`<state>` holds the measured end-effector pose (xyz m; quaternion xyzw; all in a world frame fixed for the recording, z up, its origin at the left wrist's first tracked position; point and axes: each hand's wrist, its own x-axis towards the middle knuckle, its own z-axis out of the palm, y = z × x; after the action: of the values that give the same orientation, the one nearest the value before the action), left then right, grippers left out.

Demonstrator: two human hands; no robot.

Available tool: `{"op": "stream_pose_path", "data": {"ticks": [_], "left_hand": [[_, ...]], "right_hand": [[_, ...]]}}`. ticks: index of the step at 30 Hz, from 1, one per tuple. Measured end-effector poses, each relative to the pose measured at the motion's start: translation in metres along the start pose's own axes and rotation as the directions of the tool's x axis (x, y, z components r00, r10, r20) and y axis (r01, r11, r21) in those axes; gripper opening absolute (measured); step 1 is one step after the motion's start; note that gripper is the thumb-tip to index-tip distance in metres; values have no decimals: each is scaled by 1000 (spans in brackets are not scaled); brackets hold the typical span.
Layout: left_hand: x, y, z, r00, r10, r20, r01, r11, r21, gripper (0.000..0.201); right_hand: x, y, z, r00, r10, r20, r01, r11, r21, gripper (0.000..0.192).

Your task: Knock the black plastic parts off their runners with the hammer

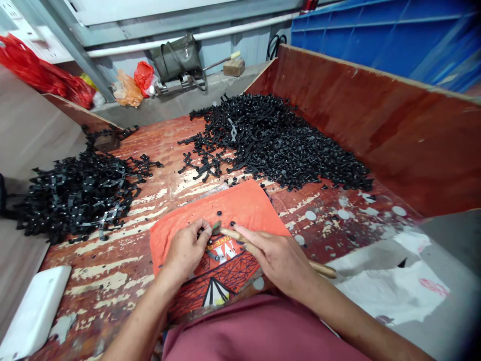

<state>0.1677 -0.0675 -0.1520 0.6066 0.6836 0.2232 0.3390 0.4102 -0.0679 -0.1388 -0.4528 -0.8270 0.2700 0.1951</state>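
Left hand (185,249) pinched small black plastic part (206,232) against orange cloth (240,208), steadying it under tool tip. Right hand (277,256) gripped wooden-handled tool (240,236) low and slanted, handle trailing right, tip meeting part. Cloth spread on worn red surface (124,260), likely as pad and to catch loose bits. Big pile of black parts (278,140) lay ahead within reach; tangled black sprue frames (75,193) heaped left, kept apart. White tray (33,313) sat at near left.

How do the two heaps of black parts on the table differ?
The left heap holds long, strip-like linked pieces; the far heap is mostly small, round bits. The left heap lies by the open table edge; the far heap lies against the red board wall. Both are black.
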Motion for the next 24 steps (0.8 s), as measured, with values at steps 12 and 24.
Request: {"op": "stream_pose_path", "data": {"ticks": [12,24], "left_hand": [[-1,-5,-11,988,91,123,-83,994,-69,18],[-15,-17,-7,1000,29,10,-27,987,-157,22]], "right_hand": [[5,11,-8,998,65,7,-64,997,-45,46],[7,9,-5,996,86,25,-83,990,-110,43]]}}
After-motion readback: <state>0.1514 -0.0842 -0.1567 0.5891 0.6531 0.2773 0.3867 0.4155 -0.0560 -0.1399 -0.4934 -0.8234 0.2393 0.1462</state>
